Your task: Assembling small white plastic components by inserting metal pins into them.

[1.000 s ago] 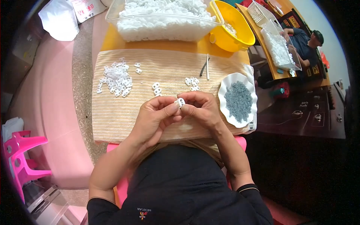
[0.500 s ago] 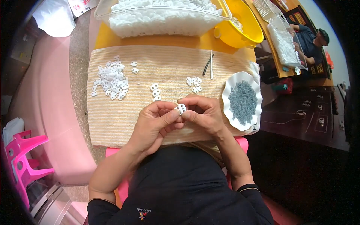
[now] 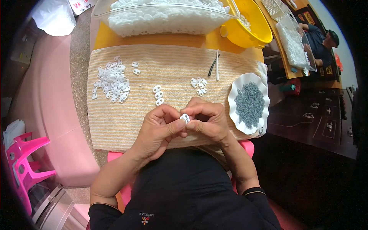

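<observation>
Left hand [image 3: 159,128] and right hand [image 3: 209,122] met over near edge of striped cloth [image 3: 115,122] on worktop, forearms rising from 6 o'clock. Fingers of both curled, pinching one small white plastic piece [image 3: 185,118] between thumbs and forefingers. Piece flat, rounded, with holes. Three like pieces [image 3: 158,94] lay at 11 o'clock of hands; loose heap [image 3: 112,80] farther at 10 o'clock. White scalloped plate [image 3: 249,101] at 3 o'clock held grey bits. Clear tub [image 3: 165,15] at 12 o'clock full of white parts; yellow bowl [image 3: 247,27] beside it.
</observation>
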Motion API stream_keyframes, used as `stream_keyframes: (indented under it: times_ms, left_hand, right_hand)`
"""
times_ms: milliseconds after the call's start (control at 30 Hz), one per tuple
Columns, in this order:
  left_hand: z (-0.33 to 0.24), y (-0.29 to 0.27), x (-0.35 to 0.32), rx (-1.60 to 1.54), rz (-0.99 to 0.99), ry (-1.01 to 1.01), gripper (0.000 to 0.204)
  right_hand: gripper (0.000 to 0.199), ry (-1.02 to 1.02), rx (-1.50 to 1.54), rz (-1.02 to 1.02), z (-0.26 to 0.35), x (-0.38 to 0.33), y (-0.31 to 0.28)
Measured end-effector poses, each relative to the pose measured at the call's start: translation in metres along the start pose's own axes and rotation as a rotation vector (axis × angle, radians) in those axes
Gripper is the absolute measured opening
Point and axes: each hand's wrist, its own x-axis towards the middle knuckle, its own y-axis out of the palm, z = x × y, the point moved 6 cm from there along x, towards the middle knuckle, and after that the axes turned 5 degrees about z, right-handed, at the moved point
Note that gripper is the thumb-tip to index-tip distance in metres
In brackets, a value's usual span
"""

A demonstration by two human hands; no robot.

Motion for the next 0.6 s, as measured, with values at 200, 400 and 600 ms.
stream_keyframes:
  times_ms: [200, 400, 600]
  left_hand:
    - [0.0014, 0.0033, -0.0002, -0.009, 0.043, 0.025, 0.011]
    - [0.0028, 0.0005, 0.0017, 0.005, 0.012, 0.015, 0.010]
    - [0.0009, -0.0006, 0.0069, 0.010, 0.045, 0.000, 0.010]
  right_hand:
    - [0.026, -0.011, -0.056, 0.006, 0.0043, -0.0016, -0.0006]
    - [0.023, -0.029, -0.021, 0.032, 0.0077, 0.0006, 0.0029]
    - [0.015, 0.039, -0.020, 0.088, -0.0001, -0.0006, -0.0017]
